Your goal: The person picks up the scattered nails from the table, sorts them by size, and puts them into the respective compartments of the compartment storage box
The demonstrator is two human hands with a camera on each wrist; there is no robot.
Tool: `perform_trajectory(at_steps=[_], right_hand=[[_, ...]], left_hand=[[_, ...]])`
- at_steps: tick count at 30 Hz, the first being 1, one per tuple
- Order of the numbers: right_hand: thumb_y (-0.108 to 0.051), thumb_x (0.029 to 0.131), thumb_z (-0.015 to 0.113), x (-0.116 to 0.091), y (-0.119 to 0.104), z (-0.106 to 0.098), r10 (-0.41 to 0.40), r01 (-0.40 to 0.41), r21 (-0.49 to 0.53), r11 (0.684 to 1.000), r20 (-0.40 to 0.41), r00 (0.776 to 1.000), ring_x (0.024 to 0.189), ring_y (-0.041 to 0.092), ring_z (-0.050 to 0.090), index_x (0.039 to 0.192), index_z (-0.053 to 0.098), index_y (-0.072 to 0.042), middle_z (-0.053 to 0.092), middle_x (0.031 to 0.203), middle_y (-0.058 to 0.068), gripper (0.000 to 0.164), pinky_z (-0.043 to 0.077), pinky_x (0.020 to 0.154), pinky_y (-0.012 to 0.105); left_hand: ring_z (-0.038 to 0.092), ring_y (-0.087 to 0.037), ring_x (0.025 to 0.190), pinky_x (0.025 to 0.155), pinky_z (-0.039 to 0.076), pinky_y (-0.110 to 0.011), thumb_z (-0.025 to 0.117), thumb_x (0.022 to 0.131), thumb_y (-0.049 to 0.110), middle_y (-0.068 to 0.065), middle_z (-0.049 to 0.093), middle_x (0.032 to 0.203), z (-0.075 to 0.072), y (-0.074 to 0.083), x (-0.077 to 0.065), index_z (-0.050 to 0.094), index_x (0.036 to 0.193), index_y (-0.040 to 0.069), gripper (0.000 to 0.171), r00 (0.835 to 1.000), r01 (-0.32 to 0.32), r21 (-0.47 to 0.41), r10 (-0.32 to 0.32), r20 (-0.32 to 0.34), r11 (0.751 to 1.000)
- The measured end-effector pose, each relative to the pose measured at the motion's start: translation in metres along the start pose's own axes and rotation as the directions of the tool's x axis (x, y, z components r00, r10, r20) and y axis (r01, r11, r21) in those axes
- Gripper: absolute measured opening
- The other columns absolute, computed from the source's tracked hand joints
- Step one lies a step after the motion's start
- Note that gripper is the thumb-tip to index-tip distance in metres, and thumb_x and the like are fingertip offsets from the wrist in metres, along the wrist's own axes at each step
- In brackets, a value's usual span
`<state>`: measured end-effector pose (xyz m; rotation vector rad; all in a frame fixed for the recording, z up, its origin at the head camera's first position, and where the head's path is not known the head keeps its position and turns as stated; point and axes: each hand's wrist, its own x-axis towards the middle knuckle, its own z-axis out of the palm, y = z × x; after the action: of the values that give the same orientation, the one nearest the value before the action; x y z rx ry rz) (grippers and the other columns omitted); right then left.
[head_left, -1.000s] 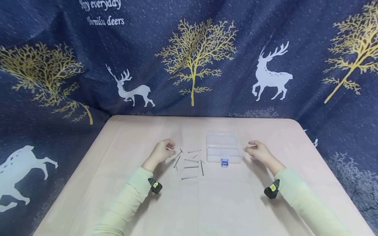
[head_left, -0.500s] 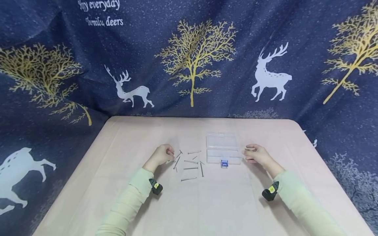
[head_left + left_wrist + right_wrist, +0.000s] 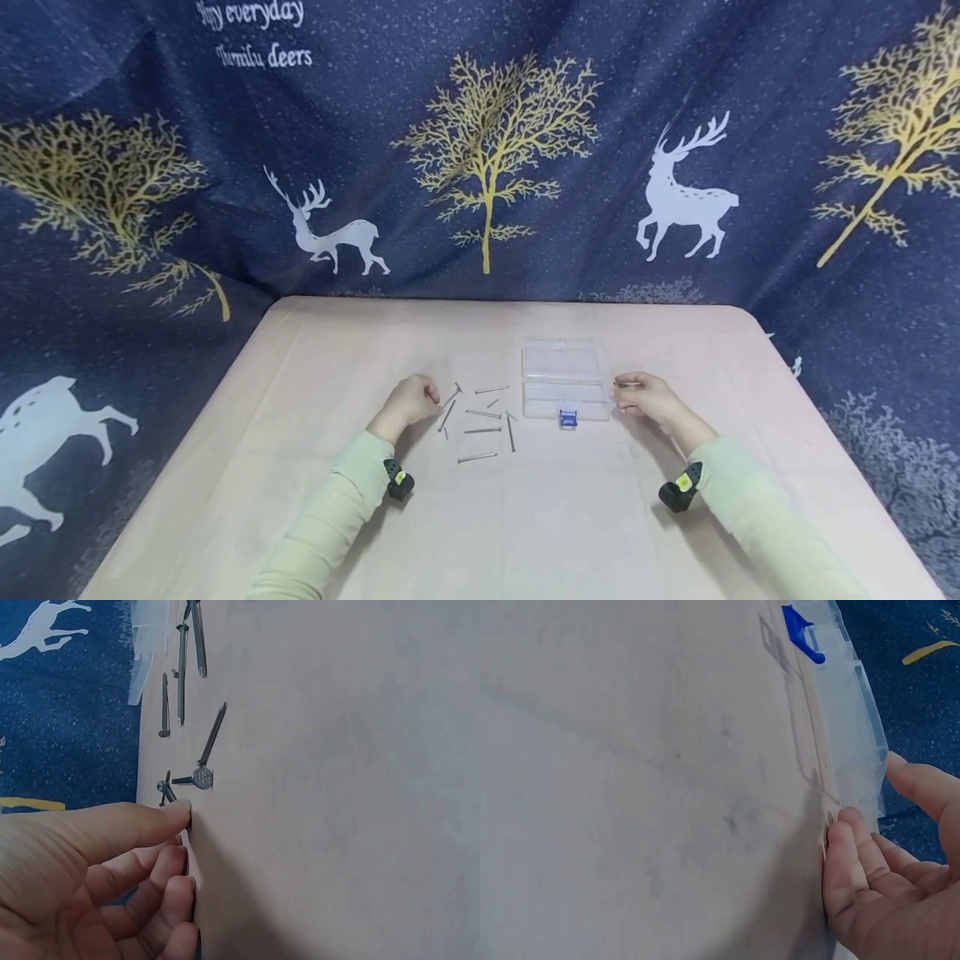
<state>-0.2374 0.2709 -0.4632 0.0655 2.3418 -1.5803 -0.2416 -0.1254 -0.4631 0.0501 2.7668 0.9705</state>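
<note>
In the head view, my left hand (image 3: 408, 400) is low over the table at the left of a spread of nails. Its thumb and forefinger pinch the pointed end of one nail (image 3: 452, 393), whose head sticks out to the upper right. Several more grey nails of different lengths, such as a long nail (image 3: 181, 679), lie loose beside it. My right hand (image 3: 651, 398) rests its relaxed fingers against the right end of a clear plastic box (image 3: 562, 362). The box's lid is laid back, and a blue latch (image 3: 567, 417) is on its front.
A pale pink cloth covers the table (image 3: 562, 525), whose far edge meets a dark blue hanging (image 3: 337, 100) with deer and trees. A black wrist camera (image 3: 400, 480) is strapped on the left wrist and another camera (image 3: 679, 489) on the right.
My left hand's fingers have closed in on the nail beside them. My right hand has come in against the box's right end. The box and loose nails have stayed in place.
</note>
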Motion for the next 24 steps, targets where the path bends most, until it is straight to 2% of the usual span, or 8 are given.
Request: perform_trajectory(at_steps=[5, 9, 12, 18, 21, 24], right_hand=[[-0.011, 0.087, 0.063, 0.0031, -0.0004, 0.0026, 0.028, -0.029, -0.054, 0.998, -0.016, 0.999, 0.072, 0.005, 0.058, 0.131, 0.038, 0.017, 0.066, 0.098, 0.011, 0.058, 0.053, 0.065, 0.018], [-0.012, 0.085, 0.064, 0.0036, 0.0009, 0.0029, 0.044, -0.046, -0.081, 0.996, -0.022, 0.999, 0.073, 0.005, 0.057, 0.132, 0.038, 0.016, 0.066, 0.096, 0.01, 0.06, 0.051, 0.065, 0.018], [-0.013, 0.085, 0.064, 0.0035, 0.0022, 0.0024, 0.059, -0.062, -0.097, 0.993, -0.028, 0.998, 0.075, 0.005, 0.057, 0.134, 0.038, 0.014, 0.066, 0.097, 0.009, 0.061, 0.051, 0.067, 0.019], [-0.015, 0.085, 0.065, 0.0058, 0.0027, 0.0031, 0.074, -0.078, -0.108, 0.991, -0.042, 0.996, 0.075, 0.008, 0.055, 0.134, 0.04, 0.012, 0.063, 0.085, 0.0, 0.061, 0.05, 0.067, 0.019], [-0.015, 0.085, 0.065, 0.0075, 0.0015, 0.0045, 0.09, -0.093, -0.082, 0.992, -0.045, 0.995, 0.072, 0.008, 0.054, 0.134, 0.04, 0.011, 0.06, 0.079, -0.005, 0.061, 0.049, 0.064, 0.019], [-0.014, 0.086, 0.065, 0.008, -0.0001, 0.0052, 0.099, -0.101, -0.059, 0.993, -0.046, 0.994, 0.07, 0.007, 0.053, 0.134, 0.04, 0.012, 0.059, 0.076, -0.008, 0.06, 0.048, 0.062, 0.018]], left_hand=[[0.057, -0.02, 0.076, 0.072, 0.052, -0.036, 0.071, 0.077, 0.007, -0.006, 0.062, 0.079, -0.0006, 0.0047, -0.0038, 0.061, 0.078, 0.004, 0.01, 1.0, 0.02, 0.016, -0.02, 0.019, 1.0], [0.057, -0.02, 0.075, 0.072, 0.052, -0.035, 0.07, 0.079, 0.008, -0.006, 0.062, 0.078, -0.0012, 0.0066, -0.0056, 0.062, 0.078, 0.004, 0.009, 0.999, 0.023, 0.034, -0.024, 0.026, 0.999], [0.054, -0.018, 0.07, 0.066, 0.05, -0.031, 0.068, 0.079, 0.007, -0.005, 0.059, 0.073, -0.0013, 0.0067, -0.0063, 0.061, 0.075, 0.004, 0.009, 0.999, 0.026, 0.039, -0.027, 0.029, 0.999], [0.042, -0.015, 0.059, 0.054, 0.037, -0.024, 0.063, 0.078, 0.007, 0.0, 0.044, 0.061, -0.0007, 0.0063, -0.0065, 0.046, 0.062, 0.01, 0.024, 0.999, 0.032, 0.04, -0.034, 0.042, 0.999], [0.043, -0.015, 0.06, 0.055, 0.039, -0.025, 0.064, 0.077, 0.007, 0.0, 0.044, 0.061, -0.0002, 0.0062, -0.0068, 0.044, 0.062, 0.011, 0.025, 0.999, 0.034, 0.045, -0.036, 0.039, 0.998], [0.05, -0.017, 0.065, 0.062, 0.047, -0.03, 0.066, 0.077, 0.008, -0.002, 0.054, 0.067, 0.0009, 0.006, -0.0067, 0.05, 0.065, 0.008, 0.019, 0.998, 0.034, 0.057, -0.037, 0.041, 0.998]])
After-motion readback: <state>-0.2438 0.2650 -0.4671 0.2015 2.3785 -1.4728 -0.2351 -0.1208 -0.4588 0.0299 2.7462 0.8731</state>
